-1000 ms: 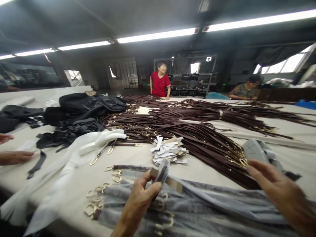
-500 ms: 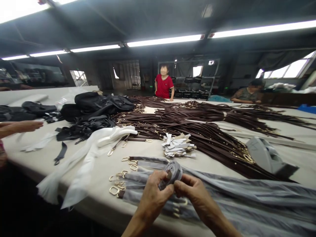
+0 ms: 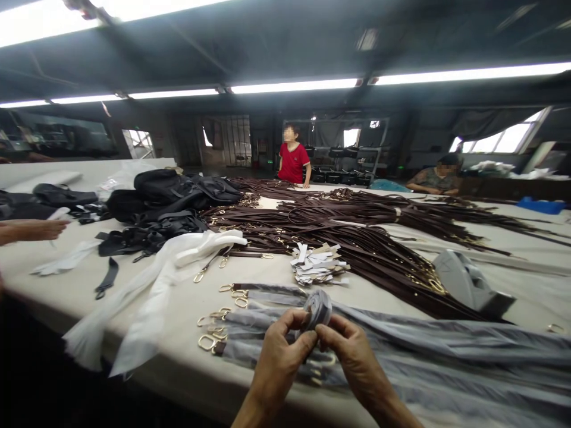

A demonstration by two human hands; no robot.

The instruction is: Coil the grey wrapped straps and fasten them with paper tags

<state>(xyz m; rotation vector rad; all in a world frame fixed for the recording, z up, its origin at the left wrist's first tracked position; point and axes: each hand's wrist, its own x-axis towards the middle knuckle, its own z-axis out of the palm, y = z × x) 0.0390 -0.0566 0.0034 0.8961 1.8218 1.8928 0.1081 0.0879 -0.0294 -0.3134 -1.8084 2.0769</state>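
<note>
My left hand (image 3: 279, 362) and my right hand (image 3: 352, 356) meet near the table's front edge, both pinching a small roll of grey wrapping (image 3: 317, 308) around a strap end. Beneath them lie several grey-wrapped straps (image 3: 401, 345) with gold buckles (image 3: 207, 342) at their left ends. A pile of white and tan paper slips (image 3: 317, 263) sits just beyond my hands.
A large spread of dark brown straps (image 3: 357, 232) covers the table's middle. Black bags (image 3: 169, 190) lie at the back left, white plastic sheeting (image 3: 151, 285) at front left, a grey tape dispenser (image 3: 468, 285) at right. Another person's hand (image 3: 40, 229) reaches in at left. Two people stand or sit beyond.
My right hand came in from the right and joined my left on the grey wrapping, which is now rolled tighter between both. The other person's hand at left shifted slightly.
</note>
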